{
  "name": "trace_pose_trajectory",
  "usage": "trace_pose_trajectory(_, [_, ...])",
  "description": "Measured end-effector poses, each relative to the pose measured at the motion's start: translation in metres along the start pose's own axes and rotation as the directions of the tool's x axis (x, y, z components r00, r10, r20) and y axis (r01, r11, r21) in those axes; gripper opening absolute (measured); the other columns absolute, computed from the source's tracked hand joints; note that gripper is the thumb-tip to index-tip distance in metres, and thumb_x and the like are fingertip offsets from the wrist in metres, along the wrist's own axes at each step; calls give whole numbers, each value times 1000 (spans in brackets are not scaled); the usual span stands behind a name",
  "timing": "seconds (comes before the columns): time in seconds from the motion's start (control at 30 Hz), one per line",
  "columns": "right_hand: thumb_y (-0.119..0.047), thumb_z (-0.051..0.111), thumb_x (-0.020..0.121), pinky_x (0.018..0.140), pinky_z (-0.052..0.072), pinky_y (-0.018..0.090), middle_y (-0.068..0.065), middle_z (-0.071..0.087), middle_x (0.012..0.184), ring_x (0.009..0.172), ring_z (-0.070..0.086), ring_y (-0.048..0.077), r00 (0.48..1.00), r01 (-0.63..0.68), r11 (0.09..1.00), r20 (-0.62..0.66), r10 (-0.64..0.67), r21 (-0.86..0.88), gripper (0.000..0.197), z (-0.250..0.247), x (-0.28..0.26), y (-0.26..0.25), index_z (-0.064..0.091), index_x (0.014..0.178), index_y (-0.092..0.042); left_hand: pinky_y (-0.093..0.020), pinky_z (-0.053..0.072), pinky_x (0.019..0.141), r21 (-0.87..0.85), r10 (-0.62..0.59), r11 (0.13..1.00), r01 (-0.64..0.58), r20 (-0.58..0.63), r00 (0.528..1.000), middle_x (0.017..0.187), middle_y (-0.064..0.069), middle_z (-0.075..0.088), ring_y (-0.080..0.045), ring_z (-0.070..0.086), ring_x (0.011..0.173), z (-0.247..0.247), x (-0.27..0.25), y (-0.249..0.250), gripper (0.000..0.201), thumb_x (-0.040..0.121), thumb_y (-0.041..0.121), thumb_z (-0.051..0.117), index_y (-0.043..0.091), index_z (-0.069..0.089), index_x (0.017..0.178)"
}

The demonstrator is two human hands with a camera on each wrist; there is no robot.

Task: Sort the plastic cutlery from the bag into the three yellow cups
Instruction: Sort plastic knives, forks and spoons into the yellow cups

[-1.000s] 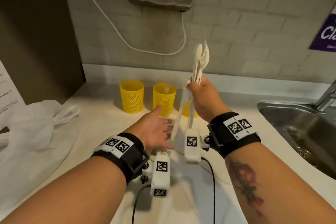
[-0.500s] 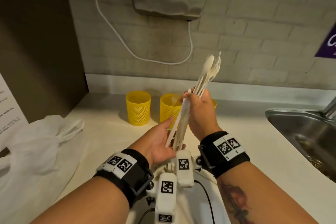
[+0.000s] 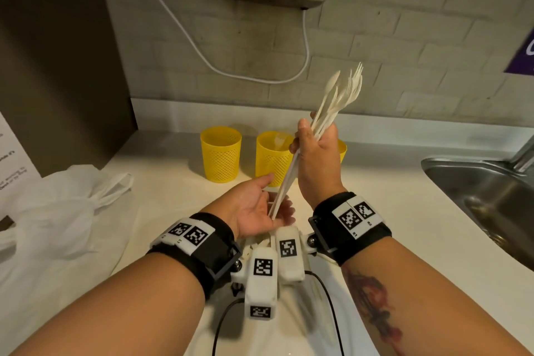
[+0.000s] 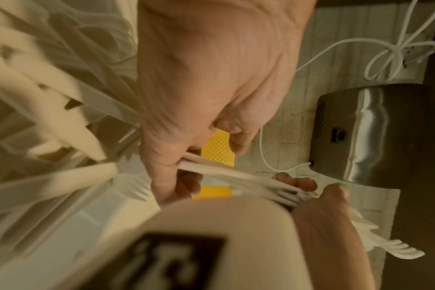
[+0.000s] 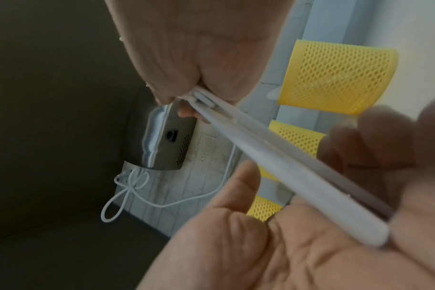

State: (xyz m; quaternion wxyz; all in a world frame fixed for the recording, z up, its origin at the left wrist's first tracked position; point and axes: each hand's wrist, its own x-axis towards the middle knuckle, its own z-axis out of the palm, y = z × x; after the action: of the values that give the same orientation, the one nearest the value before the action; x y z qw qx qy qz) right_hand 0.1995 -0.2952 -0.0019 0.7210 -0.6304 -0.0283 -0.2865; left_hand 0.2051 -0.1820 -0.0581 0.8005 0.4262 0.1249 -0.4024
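The pale counter [image 3: 390, 211] carries everything, with a steel sink [image 3: 488, 191] to the right of the grip and a crumpled white plastic bag [image 3: 52, 211] well to its left. Beyond the grip stand three yellow cups: the left cup [image 3: 221, 154], the middle cup [image 3: 270, 156] with a white fork inside, and the right cup [image 3: 342, 150] mostly hidden behind the fist. The right hand [image 3: 316, 162] wraps its fingers tightly around a bundle of white plastic cutlery [image 3: 338, 101], heads fanning above the grip. Below it, the left hand [image 3: 254, 208] lies palm-up, fingers spread, the handle ends touching its palm.
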Motion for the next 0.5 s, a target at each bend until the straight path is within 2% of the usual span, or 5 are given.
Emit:
trace_pose_trajectory(0.07, [-20, 56, 97, 62, 47, 30, 0, 52, 72, 61, 53, 12, 1000, -1, 1000, 19, 1, -14, 13, 1, 0, 4, 47, 103, -13, -49, 51, 90, -18, 37, 999, -37, -18, 999, 83, -20, 59, -34, 60, 83, -2, 2, 2, 47, 99, 40, 49, -5, 53, 111])
trace_pose_trajectory(0.13, [-20, 59, 95, 65, 48, 31, 0, 54, 74, 65, 55, 14, 998, 2, 1000, 61, -1, -28, 14, 3, -2, 6, 48, 100, -13, -47, 48, 96, -9, 64, 998, -65, -12, 998, 87, -23, 61, -35, 63, 86, -3, 1, 3, 46, 100, 39, 47, -5, 53, 111])
trace_pose_trajectory(0.3, [-19, 56, 98, 65, 49, 21, 1, 57, 79, 69, 57, 10, 985, -58, 998, 164, 61, -24, 13, 5, -16, 12, 53, 106, -10, -47, 49, 96, 3, 129, 992, -129, 9, 992, 103, -26, 63, -36, 65, 95, -3, -5, 9, 52, 102, 45, 38, -1, 53, 120])
trace_pose_trajectory(0.43, [-36, 62, 90, 77, 52, 39, -4, 59, 79, 76, 57, 13, 952, -147, 983, 254, 171, -112, 16, 5, -30, 29, 61, 102, -25, -48, 59, 79, 2, 154, 988, -154, 42, 987, 88, -20, 70, -32, 71, 79, 1, -16, 5, 42, 99, 41, 47, 4, 64, 107])
trace_pose_trajectory(0.5, [-36, 62, 90, 81, 53, 41, -7, 60, 80, 77, 58, 12, 935, -170, 976, 290, 204, -139, 11, 4, -38, 34, 62, 99, -31, -51, 57, 82, 18, 134, 991, -135, 55, 989, 89, -20, 71, -33, 71, 81, 0, -20, 2, 44, 97, 43, 51, 3, 64, 107])
